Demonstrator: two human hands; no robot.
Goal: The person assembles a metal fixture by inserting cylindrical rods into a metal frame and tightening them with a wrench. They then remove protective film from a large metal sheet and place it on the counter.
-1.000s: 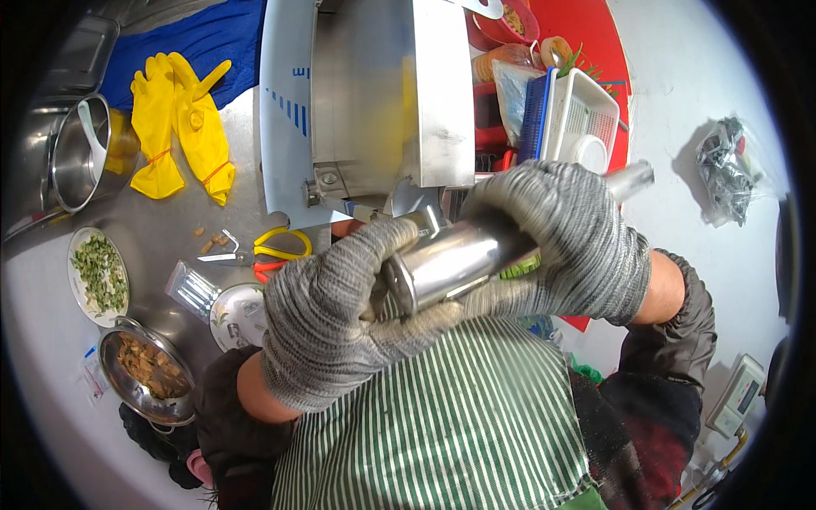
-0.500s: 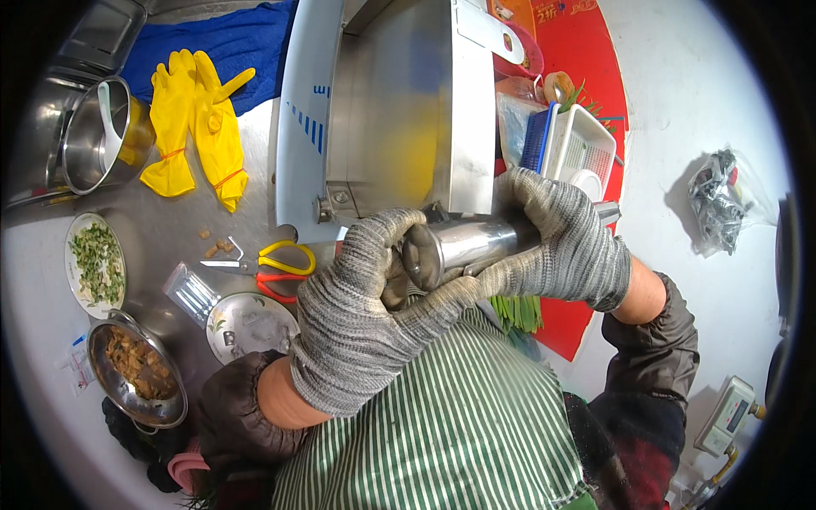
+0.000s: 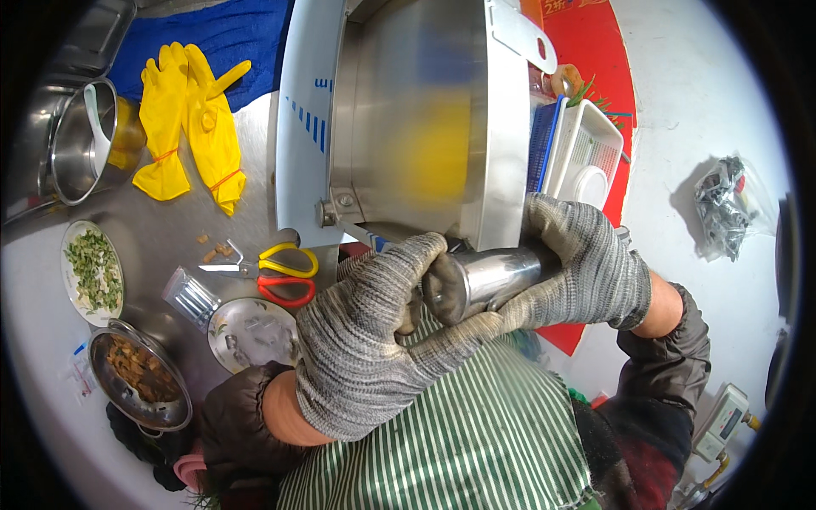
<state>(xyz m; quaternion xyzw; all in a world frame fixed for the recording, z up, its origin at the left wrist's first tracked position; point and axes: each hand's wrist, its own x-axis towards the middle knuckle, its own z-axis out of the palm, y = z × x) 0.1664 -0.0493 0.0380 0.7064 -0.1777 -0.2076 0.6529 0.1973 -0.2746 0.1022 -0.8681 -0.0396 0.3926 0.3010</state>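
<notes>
Both hands, in grey striped knitted gloves, meet at a short, shiny metal cylinder (image 3: 503,274) in front of the chest, just below the lower edge of a large, box-shaped stainless-steel unit (image 3: 391,102). The right hand (image 3: 586,272) is closed around the cylinder's right part, its thumb stretched along the underside. The left hand (image 3: 365,331) curls about the left end, forefinger above and thumb below — how tightly it presses there, I cannot tell. The cylinder lies nearly level, its left end dipping slightly, above an apron (image 3: 442,425) striped green and white.

On the grey metal worktop (image 3: 153,246), left of the unit, a pair of yellow rubber gloves (image 3: 191,127) lies beside a bright blue cloth (image 3: 217,47). Nearer the left hand are scissors (image 3: 263,270) with one yellow and one red handle loop — just above a round white plate (image 3: 223,330) bearing clear pieces. Farther left, a white oval plate (image 3: 116,297) holds chopped greens, and a round steel pan (image 3: 177,408) below it holds brown chunks. A white plastic basket (image 3: 591,140) stands on the red surface (image 3: 595,38) beyond the right hand.
</notes>
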